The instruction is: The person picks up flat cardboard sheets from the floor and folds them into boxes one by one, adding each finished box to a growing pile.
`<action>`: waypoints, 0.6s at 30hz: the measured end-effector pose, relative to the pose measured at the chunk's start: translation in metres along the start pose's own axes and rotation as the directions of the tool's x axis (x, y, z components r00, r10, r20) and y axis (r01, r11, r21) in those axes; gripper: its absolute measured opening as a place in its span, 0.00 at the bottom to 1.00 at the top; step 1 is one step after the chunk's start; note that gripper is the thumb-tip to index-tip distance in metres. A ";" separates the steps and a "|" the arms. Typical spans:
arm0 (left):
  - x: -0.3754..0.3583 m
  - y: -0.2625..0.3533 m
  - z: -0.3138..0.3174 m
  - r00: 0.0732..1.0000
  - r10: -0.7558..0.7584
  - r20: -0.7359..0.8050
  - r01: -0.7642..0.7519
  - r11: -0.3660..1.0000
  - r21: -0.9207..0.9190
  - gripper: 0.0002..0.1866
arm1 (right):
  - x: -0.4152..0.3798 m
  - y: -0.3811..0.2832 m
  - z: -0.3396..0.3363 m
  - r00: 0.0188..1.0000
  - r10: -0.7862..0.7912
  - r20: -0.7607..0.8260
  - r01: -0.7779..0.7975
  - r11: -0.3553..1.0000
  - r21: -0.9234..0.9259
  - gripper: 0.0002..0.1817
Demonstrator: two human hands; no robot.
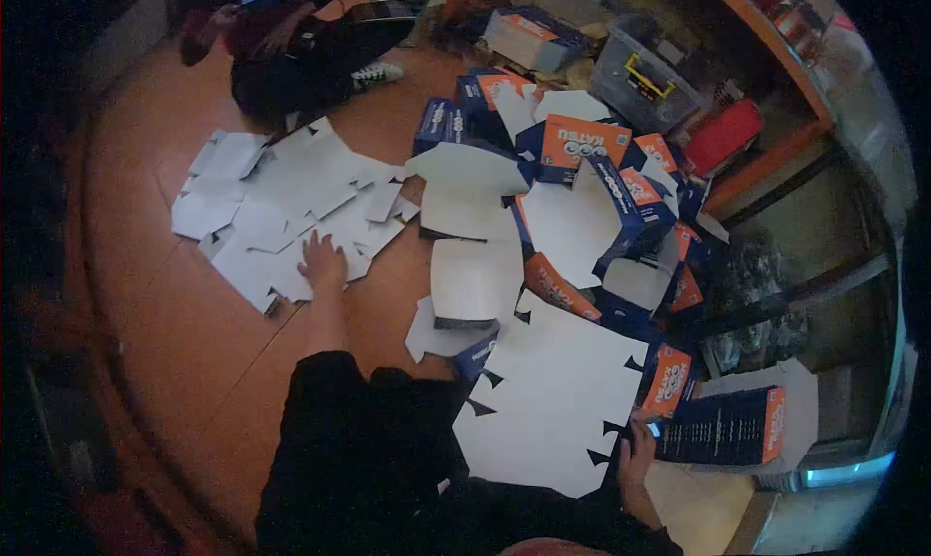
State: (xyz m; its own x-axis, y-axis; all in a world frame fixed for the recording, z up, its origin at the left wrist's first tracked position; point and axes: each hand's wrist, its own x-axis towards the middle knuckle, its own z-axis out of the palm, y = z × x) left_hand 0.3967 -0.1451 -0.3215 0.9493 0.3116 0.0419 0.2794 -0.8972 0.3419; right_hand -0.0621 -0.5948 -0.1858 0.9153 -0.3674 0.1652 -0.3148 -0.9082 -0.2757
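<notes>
The notched white sheet (pixel 553 391) lay flat, plain side up, right of centre on the near side, just in front of the person's dark clothing. The right hand (pixel 637 454) was at its near right edge, fingers bent; whether they were clamped on the card could not be told. The left hand (pixel 323 260) was well apart from it, palm down with fingers spread, on the near right part of a loose pile of white cardboard pieces (pixel 291 188) on the orange-brown floor (pixel 165 333). Just right of the right hand was a navy box (pixel 718 428) with an orange end. Beyond the sheet, navy-and-orange cartons (pixel 582 147) were heaped at odd angles. Farther right were a translucent bin (pixel 640 71) with a yellow handle and a red container (pixel 725 137). Another person (pixel 291 66) was at the far left, beyond the pile.
</notes>
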 end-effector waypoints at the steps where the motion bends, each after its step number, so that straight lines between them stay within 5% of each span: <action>1: 0.005 0.005 -0.002 1.000 0.023 0.002 -0.023 0.999 0.021 0.21 | 0.004 0.002 0.002 1.000 0.006 0.000 -0.006 1.000 0.004 0.25; 7: 0.034 0.018 -0.007 0.976 0.183 0.118 -0.207 0.946 0.248 0.25 | 0.011 0.013 0.008 0.998 0.026 0.050 -0.026 1.000 -0.001 0.23; 11: 0.049 0.018 0.011 0.981 0.088 0.175 -0.135 0.950 0.280 0.33 | 0.010 0.015 0.009 0.994 0.058 0.090 -0.057 0.998 -0.022 0.24; 18: 0.061 0.002 0.018 0.961 0.273 0.035 -0.271 0.917 0.291 0.23 | 0.008 0.016 0.011 0.992 0.104 0.075 -0.104 0.995 -0.001 0.23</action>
State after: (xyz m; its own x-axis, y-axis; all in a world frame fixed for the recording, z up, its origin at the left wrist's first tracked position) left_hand 0.4581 -0.1332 -0.3354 0.9939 0.0434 0.1011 0.0407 -0.9988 0.0289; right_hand -0.0573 -0.6103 -0.1994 0.8938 -0.4439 0.0641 -0.4088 -0.8651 -0.2905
